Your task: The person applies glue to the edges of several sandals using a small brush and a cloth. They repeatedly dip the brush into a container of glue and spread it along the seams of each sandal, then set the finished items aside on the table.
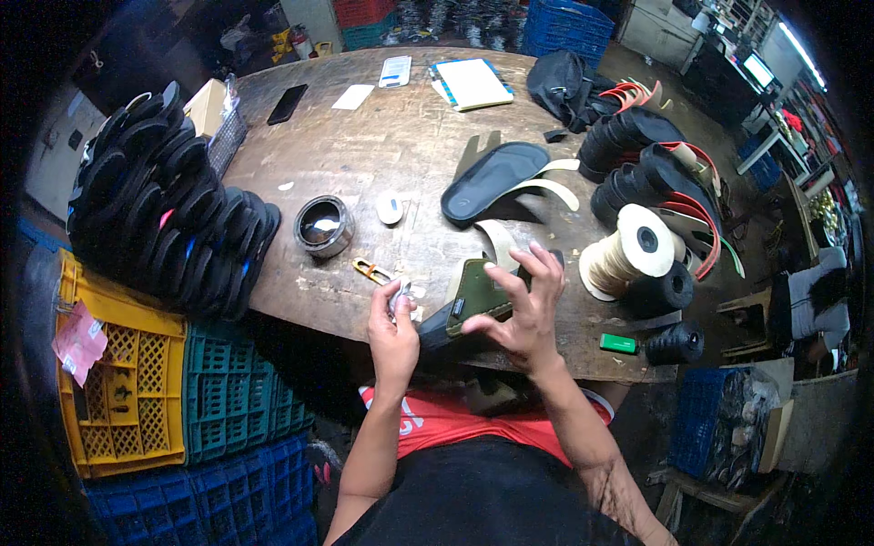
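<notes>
Near the front edge of the table (364, 155) I see a sandal (443, 329), probably light and bendy, best held by its sole. Its green strap (481, 293) looks stiffish. The right hand (530, 318) spreads wide there, contact unclear; the left hand (395, 335) pinches a small pale thing (404, 288).

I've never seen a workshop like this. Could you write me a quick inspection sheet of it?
Surface: wooden table, worn and marked.
Job's things: green strap piece by the right hand; black sole beyond it.
Clutter: phone, notebook, small yellow tool, round container, cord spool.
Hands: left hand pinches a small pale item, identity unclear; right hand open, fingers spread, contact unclear.
Cables: nothing seen on the table.
Surroundings: yellow crate and blue crates at left.
</notes>
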The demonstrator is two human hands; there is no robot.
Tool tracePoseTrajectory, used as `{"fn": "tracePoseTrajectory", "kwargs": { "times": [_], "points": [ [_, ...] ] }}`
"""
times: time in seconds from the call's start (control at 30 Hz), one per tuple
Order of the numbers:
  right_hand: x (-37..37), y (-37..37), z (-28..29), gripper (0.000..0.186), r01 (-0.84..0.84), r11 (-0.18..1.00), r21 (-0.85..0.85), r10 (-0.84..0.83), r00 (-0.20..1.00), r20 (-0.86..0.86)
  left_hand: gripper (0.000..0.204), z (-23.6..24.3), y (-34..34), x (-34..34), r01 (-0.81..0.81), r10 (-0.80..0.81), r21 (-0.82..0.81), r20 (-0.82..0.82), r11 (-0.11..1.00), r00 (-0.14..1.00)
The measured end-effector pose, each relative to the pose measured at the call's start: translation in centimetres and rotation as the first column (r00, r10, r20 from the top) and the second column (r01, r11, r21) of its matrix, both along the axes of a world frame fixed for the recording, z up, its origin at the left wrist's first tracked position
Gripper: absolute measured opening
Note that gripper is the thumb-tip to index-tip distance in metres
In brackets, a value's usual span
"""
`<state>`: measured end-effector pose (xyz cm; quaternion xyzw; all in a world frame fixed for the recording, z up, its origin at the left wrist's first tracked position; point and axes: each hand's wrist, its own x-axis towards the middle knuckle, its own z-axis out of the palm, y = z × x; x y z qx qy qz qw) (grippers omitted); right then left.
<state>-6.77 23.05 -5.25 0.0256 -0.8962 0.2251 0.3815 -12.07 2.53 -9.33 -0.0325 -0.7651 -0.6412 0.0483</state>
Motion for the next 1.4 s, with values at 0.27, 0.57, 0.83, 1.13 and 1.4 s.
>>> {"fn": "tracePoseTrajectory", "kwargs": {
  "times": [0.27, 0.57, 0.83, 1.13, 1.4],
  "points": [
    [-0.6, -0.5, 4.0, 0.079, 0.038, 0.995, 0.092, -0.064, 0.952, 0.300, 0.027, 1.0, -0.7, -0.3, 0.100, -0.115, 0.107, 0.136, 0.989, 0.984],
    [-5.7, -1.1, 4.4, 0.053, -0.217, 0.890, 0.400, 0.095, 0.948, 0.303, 0.029, 1.8, -1.9, -0.3, 0.159, -0.225, 0.299, 0.204, 0.941, 0.953],
    [-4.5, -0.2, 4.9, 0.060, -0.564, 0.773, 0.290, 0.320, 0.741, 0.590, 0.039, 6.3, -6.3, 1.9, 0.331, -0.478, -0.508, -0.189, 0.795, 0.858],
    [-5.5, -0.2, 3.5, 0.013, -0.558, 0.758, 0.339, 0.355, 0.788, 0.503, 0.057, 10.6, -4.7, 0.7, 0.348, -0.706, -0.834, -0.069, 0.429, 0.705],
    [-5.3, -0.1, 3.1, 0.008, -0.552, 0.783, 0.288, 0.375, 0.787, 0.489, 0.055, 12.5, -3.8, -0.5, 0.405, -0.789, -0.893, 0.104, 0.194, 0.606]
  ]
}}
